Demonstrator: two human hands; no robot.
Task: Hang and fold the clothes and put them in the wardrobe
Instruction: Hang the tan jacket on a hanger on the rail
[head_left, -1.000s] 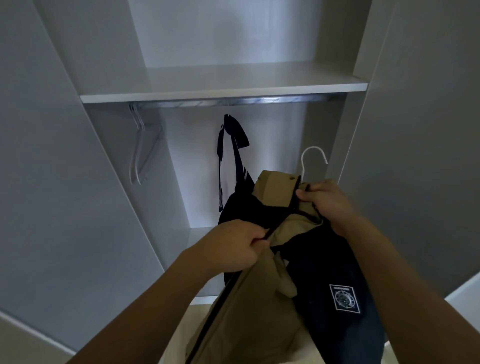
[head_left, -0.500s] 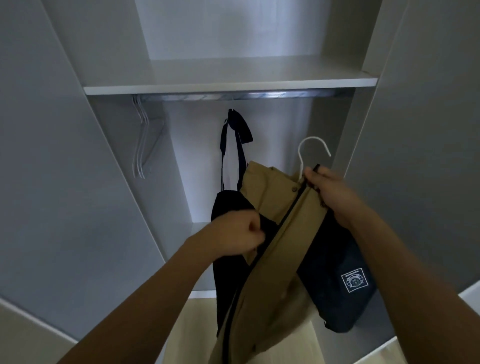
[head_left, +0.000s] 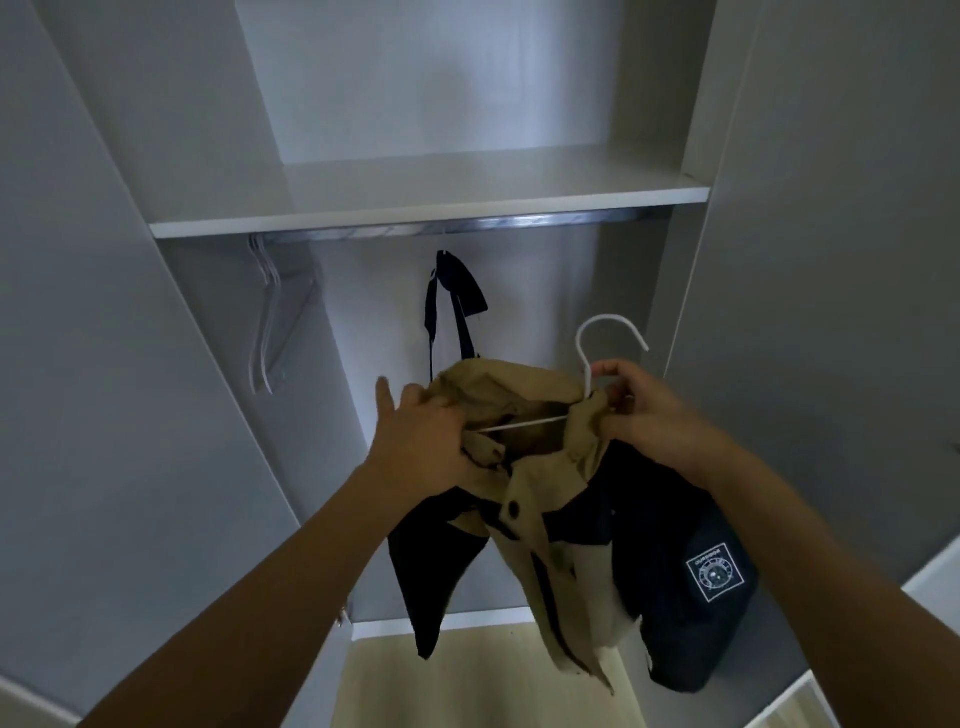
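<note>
A tan and navy jacket (head_left: 540, 551) hangs from a white wire hanger (head_left: 597, 343) in front of the open wardrobe. My right hand (head_left: 644, 410) pinches the hanger's neck together with the tan collar. My left hand (head_left: 426, 441) grips the collar's other side over the hanger's arm, its thumb raised. The hanger's hook points up, well below the metal rail (head_left: 457, 228). A white square patch (head_left: 714, 571) shows on the navy sleeve at the right.
A dark garment (head_left: 452, 301) hangs from the rail's middle. Several bare white hangers (head_left: 265, 317) hang at the rail's left end. A white shelf (head_left: 415, 202) sits above the rail. Wardrobe doors stand open on both sides; pale floor lies below.
Both hands have raised the jacket higher toward the rail. My left hand moved up from the jacket's front to the collar, spreading it so the hanger's arm shows.
</note>
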